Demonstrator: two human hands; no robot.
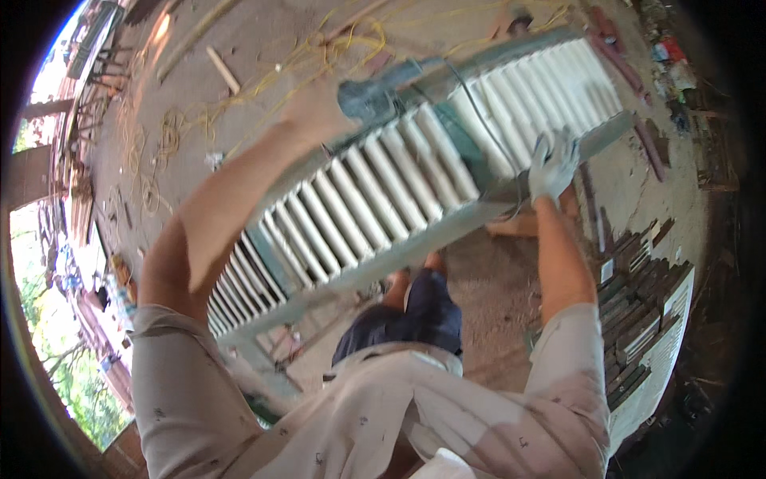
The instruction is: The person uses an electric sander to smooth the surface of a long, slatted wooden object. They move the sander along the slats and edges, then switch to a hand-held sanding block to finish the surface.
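Observation:
A long louvred shutter [471, 209] with a grey-green frame and white slats lies slantwise before me. My left hand [351, 108] reaches to its far edge and is smeared by motion. At that hand is a dark grey-blue corded power tool [405, 76]; its exact kind is unclear. My hand seems closed round it, though single fingers do not show. A dark cord [479, 108] loops from the tool across the slats toward the near edge. My right hand [553, 164], in a white glove with greyish fingers, grips the shutter's near rail toward the right end.
Yellow cord [371, 44] lies tangled on the floor beyond the shutter, with a pale wood strip [223, 70] to its left. Slatted dark wood pieces [638, 319] are at the right, beside a white panel [658, 367]. Odds and ends line the far right.

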